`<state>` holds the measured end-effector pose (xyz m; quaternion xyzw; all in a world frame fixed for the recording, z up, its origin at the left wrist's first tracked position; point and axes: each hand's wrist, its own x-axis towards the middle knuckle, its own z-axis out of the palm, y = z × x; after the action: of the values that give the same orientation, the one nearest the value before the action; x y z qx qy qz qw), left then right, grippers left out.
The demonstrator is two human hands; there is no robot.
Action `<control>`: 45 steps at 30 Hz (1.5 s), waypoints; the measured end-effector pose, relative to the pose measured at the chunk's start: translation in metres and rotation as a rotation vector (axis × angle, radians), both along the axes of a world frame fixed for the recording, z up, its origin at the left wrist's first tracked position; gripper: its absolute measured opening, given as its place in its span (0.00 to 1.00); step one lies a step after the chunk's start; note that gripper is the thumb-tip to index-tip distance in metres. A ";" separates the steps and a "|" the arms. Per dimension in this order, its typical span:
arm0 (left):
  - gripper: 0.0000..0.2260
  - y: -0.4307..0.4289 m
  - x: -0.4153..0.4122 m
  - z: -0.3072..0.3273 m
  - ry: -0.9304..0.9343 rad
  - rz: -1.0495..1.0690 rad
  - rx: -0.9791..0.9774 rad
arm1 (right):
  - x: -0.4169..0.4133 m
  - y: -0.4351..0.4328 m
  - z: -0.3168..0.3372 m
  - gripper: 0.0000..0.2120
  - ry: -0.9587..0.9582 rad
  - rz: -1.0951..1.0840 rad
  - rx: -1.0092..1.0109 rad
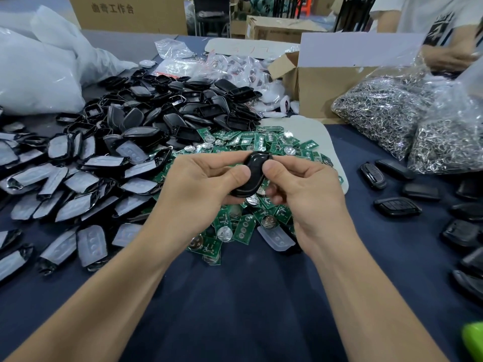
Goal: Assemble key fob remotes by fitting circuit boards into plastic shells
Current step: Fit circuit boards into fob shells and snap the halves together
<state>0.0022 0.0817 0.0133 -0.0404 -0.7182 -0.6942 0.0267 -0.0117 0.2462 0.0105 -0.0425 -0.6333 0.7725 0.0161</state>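
The left thumb [236,176] and the right thumb [271,168] press on the upper face of a glossy black oval plastic key fob shell [251,173]. The other fingers of both hands are curled beneath it. The left hand [198,186] grips the shell from its 9 o'clock side and the right hand [303,192] from its 3 o'clock side. The shell is tilted, one end toward 12 o'clock, and held in the air above the table. Whether a board sits inside it cannot be told.

With the held shell as the centre of the dial, a heap of small green circuit boards with round silver coin cells [245,228] lies under the hands, spreading from 12 to 6 o'clock. At 5 o'clock, just beside the right wrist, lies one translucent white rubber button pad [275,237].

From 9 to 7 o'clock lie black shell halves lined with translucent pads [78,184]. At 11 o'clock is a heap of empty black plastic shell halves [183,111].

From 3 to 4 o'clock, closed black key fobs [397,206] lie apart from one another on the dark blue table cloth [248,309]. At 2 o'clock are clear plastic bags of silver metal key rings [386,113], with a brown cardboard box [334,84] at 1 o'clock.

A large white plastic bag [34,74] fills 10 o'clock. Another person in a white printed shirt [444,27] is far out near 1 o'clock.
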 end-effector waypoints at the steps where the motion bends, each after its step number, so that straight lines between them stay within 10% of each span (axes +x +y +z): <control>1: 0.12 0.000 0.000 -0.001 0.021 0.009 -0.025 | 0.001 0.000 0.000 0.04 0.000 0.004 -0.014; 5: 0.12 0.005 0.002 -0.003 0.056 0.062 -0.049 | 0.003 -0.003 0.001 0.04 0.012 -0.040 -0.005; 10: 0.09 0.017 0.002 -0.008 -0.059 0.223 0.054 | 0.010 -0.011 -0.003 0.04 0.188 -0.250 0.464; 16: 0.08 0.016 0.001 -0.009 -0.122 0.273 0.173 | 0.018 -0.019 0.000 0.25 0.237 -0.009 0.667; 31: 0.29 -0.013 -0.005 -0.002 -0.118 -0.049 0.116 | 0.005 0.000 -0.001 0.25 0.138 0.279 0.097; 45: 0.22 -0.016 -0.004 0.004 -0.052 -0.021 -0.025 | 0.003 0.004 -0.006 0.24 0.159 0.312 0.214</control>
<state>-0.0019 0.0659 0.0170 -0.0303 -0.7269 -0.6861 0.0002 -0.0091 0.2499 0.0043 0.1193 -0.7073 0.6950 -0.0491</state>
